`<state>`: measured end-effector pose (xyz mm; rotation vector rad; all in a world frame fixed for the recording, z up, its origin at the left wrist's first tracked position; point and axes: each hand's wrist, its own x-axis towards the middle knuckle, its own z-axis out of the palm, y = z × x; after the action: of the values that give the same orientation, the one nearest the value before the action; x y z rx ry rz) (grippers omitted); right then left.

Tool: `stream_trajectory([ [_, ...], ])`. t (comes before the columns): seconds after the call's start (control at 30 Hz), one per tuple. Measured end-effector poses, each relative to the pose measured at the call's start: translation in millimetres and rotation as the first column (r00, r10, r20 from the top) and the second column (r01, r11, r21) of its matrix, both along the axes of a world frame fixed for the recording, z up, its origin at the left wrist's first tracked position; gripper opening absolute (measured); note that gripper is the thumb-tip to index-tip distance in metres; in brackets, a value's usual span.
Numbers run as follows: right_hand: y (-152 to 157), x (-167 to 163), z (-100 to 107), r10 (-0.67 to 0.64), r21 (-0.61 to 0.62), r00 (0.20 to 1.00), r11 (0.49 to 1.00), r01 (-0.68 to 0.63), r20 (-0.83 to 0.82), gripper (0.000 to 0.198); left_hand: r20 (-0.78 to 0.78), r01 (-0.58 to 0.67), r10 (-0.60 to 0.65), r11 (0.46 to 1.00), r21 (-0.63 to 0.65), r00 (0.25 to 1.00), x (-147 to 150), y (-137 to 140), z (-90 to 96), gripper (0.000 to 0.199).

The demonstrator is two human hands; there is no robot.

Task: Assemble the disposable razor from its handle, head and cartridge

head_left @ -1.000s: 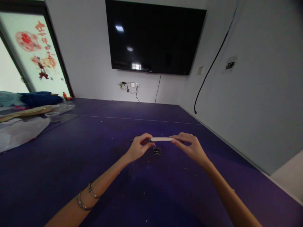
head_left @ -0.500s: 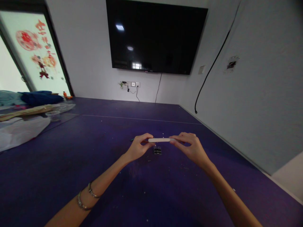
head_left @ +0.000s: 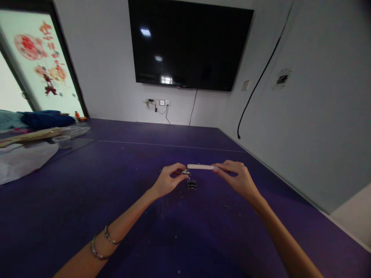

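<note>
I should hold the white strip (head_left: pixel 200 166) level above the purple surface (head_left: pixel 156 243), one end clamped in the right hand's (head_left: pixel 235 178) fingers, the left hand (head_left: pixel 170 181) steadily pinching the small silvery piece (head_left: pixel 186 172).

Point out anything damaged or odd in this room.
The right wall has a dark opening with rough, patchy edges, suggesting an unfinished fitting. Nearby, a black cable dangles, its lower end apparently unplugged. Pale specks dot the purple surface.
</note>
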<state>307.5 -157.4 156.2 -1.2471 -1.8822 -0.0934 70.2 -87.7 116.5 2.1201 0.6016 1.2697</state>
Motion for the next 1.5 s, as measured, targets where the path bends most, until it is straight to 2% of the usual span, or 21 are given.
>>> stream_trajectory([
  [0.13,-1,1,2,0.072,-0.03,0.997,0.997,-0.071,0.007,0.026,0.009,-0.002,0.002,1.0,0.018,1.0,0,-1,0.7,0.011],
  [0.37,0,1,1,0.071,-0.023,0.997,0.997,-0.071,-0.028,0.025,0.036,0.002,-0.002,1.0,-0.009,0.999,0,-3,2.6,0.011],
  [0.8,5,4,-4,0.124,-0.026,0.992,0.992,-0.125,-0.026,0.022,0.144,0.072,-0.047,0.982,-0.173,0.988,1,-5,5.3,0.015],
  [0.93,10,12,-9,0.089,-0.033,0.987,0.995,-0.094,-0.138,0.023,0.18,0.113,-0.072,0.967,-0.229,0.981,0,-6,6.6,0.017],
  [1.03,14,13,-14,0.025,-0.067,0.949,0.997,-0.048,-0.314,0.027,0.177,0.059,-0.017,0.97,-0.237,0.984,0,-5,4.0,0.017],
  [1.13,16,2,-17,0.019,-0.14,0.869,0.985,-0.101,-0.494,0.029,0.195,0.008,0.04,0.971,-0.24,0.98,3,-3,-1.9,0.015],
  [1.23,14,-21,-22,0.106,-0.173,0.73,0.939,-0.296,-0.675,0.026,0.221,0.041,0.031,0.948,-0.316,0.975,7,0,-8.1,0.017],
  [1.33,7,-48,-26,0.088,-0.229,0.519,0.826,-0.515,-0.85,0.026,0.244,0.042,0.065,0.912,-0.409,0.968,12,4,-12.3,0.022],
  [1.5,-3,-77,-32,-0.095,-0.209,0.192,0.621,-0.756,-0.977,0.023,0.29,-0.076,0.239,0.875,-0.477,0.927,16,8,-15.4,0.028],
])
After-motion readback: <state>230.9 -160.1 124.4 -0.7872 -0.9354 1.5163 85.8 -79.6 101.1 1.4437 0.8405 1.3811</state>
